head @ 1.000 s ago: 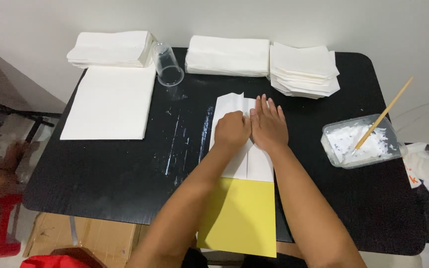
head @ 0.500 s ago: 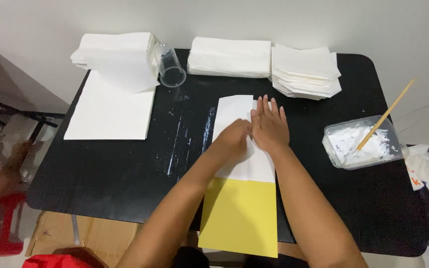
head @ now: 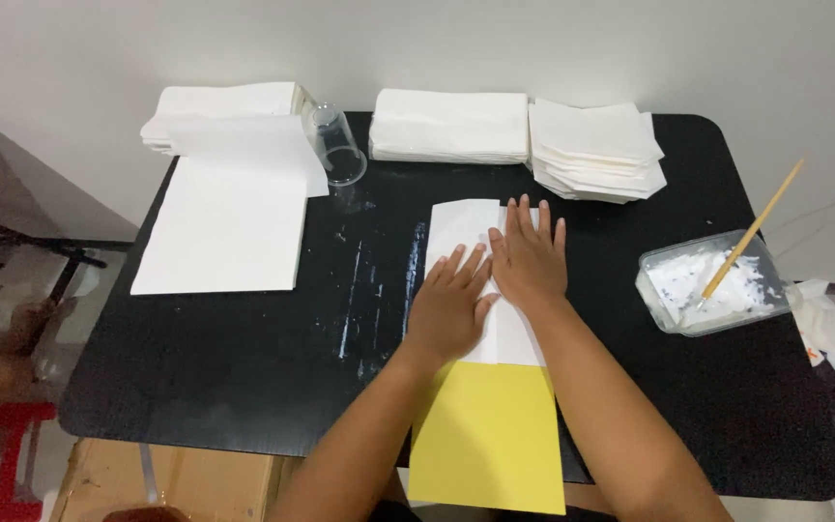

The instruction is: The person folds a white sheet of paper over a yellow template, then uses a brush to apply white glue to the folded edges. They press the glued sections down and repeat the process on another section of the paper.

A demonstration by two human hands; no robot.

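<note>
A folded white paper (head: 461, 224) lies on the black table (head: 244, 387), over the far end of a yellow sheet (head: 490, 435) that hangs past the near edge. My left hand (head: 451, 307) presses flat on the paper's left half, fingers spread. My right hand (head: 529, 256) lies flat beside it on the right half, fingers pointing away from me. The two hands touch at the thumbs. Neither hand holds anything.
Stacks of white paper (head: 448, 124) and folded pieces (head: 596, 147) line the far edge. A large white sheet (head: 229, 217) lies at left beside a tipped clear cup (head: 335, 145). A clear tub of white paste (head: 712, 285) with a wooden stick (head: 754, 230) sits at right.
My left hand has slid back toward me and opened flat, from a curled position near the paper's top. The right hand stays pressed on the paper.
</note>
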